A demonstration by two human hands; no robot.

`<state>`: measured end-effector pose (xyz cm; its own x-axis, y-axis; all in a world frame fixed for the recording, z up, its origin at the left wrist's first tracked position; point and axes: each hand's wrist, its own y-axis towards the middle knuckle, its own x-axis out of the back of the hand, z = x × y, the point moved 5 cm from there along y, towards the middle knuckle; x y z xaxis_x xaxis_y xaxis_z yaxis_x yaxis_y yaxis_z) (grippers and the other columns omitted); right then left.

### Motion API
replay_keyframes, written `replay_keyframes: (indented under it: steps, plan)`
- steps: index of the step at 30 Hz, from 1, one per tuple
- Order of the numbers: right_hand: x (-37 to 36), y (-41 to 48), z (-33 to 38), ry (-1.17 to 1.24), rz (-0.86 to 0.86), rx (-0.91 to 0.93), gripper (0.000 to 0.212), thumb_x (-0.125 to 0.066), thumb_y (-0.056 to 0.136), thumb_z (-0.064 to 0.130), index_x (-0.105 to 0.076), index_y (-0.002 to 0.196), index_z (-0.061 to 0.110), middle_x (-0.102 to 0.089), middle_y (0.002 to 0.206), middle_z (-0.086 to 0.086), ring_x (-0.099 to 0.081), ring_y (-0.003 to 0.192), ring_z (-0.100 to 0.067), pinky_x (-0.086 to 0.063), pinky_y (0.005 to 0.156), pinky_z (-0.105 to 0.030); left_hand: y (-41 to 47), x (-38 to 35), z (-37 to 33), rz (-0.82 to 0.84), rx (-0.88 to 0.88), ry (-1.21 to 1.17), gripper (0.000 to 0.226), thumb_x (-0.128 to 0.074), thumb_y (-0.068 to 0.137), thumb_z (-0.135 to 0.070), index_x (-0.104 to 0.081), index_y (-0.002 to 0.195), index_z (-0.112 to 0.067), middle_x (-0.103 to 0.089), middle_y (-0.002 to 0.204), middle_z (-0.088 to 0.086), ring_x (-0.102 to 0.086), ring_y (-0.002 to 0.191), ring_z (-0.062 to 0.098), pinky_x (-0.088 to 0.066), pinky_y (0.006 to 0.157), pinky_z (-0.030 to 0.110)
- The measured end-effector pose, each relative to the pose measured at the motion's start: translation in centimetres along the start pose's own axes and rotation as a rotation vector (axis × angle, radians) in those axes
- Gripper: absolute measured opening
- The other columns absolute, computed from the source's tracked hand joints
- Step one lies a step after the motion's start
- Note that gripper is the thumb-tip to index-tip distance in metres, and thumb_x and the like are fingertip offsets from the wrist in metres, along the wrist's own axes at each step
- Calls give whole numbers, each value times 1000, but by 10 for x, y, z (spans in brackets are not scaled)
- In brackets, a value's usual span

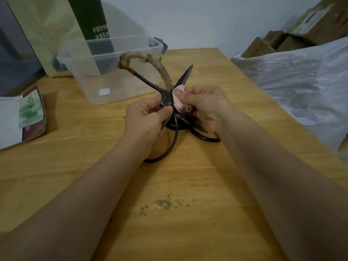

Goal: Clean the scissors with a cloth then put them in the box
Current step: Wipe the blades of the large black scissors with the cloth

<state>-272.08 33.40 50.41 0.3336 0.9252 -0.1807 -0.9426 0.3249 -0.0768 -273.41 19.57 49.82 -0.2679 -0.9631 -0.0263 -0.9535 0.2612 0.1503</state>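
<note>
1. Our two bare forearms come in from the bottom over the table point(197, 232), above some dark stains point(163, 203). Wide bare wood lies on both sides of them.
2. Our left hand point(145, 117) grips the scissors point(181, 81) near the pivot, with the thumb on top.
3. We hold the scissors above the middle of the table, open like a cross. One blade points up to the wall, and the wrapped handle loop rises in front of the box point(90, 76).
4. Our right hand point(205, 106) pinches the cloth point(178, 98) against this blade.
5. Black loops point(205, 138) lie on the table under the right hand.
6. Behind the scissors, at the far left, the box stands with its top open. Between it and our hands there is only a short strip of bare wood.
7. A white sheet point(301, 78) lies just beside the right edge, with cartons point(301, 29) behind it.
8. A packet point(32, 112) lies at the left edge, and a green bag point(47, 34) stands behind the box.
</note>
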Motion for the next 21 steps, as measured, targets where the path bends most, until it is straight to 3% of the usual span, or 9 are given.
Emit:
replay_keyframes:
  steps: [4,8,10,14,16,21]
  plan:
    - [6,8,2,146,-112,42,15,-72,82,15,-67,85,1,-69,71,-12,-65,62,-22,-57,66,-34,-1,-7,-1,32,3,-21,20,-58,88,4,-68,100,-9,-61,86,19,-38,50,15,-30,39,20]
    - [0,2,-1,-99,50,42,12,-73,79,14,-67,73,7,-67,59,-3,-60,57,-15,-51,62,-28,1,-1,1,-8,6,0,23,-59,87,1,-68,107,-7,-63,85,16,-41,47,11,-31,41,20]
    - [-3,-1,-1,-137,53,33,14,-75,77,14,-65,70,8,-65,54,-1,-57,55,-15,-47,58,-26,1,2,2,-14,9,11,27,-60,88,-1,-66,114,-5,-63,84,15,-42,42,6,-32,41,18]
    - [8,5,8,116,-154,39,17,-72,81,14,-63,71,5,-66,54,-7,-60,53,-21,-52,59,-33,0,-6,1,41,23,-12,20,-58,88,1,-69,98,-13,-64,87,15,-44,43,4,-33,40,17]
    - [15,8,10,206,-178,60,16,-71,82,14,-64,72,4,-68,58,-9,-65,55,-23,-56,61,-37,-1,-9,3,51,41,1,19,-59,88,0,-69,94,-16,-65,86,11,-45,44,3,-34,41,16]
    - [1,2,-2,-114,-17,31,15,-74,79,18,-65,73,7,-65,56,-1,-54,53,-13,-43,50,-21,2,1,4,-2,48,21,30,-60,89,-2,-63,119,-3,-67,99,19,-46,44,4,-34,40,16]
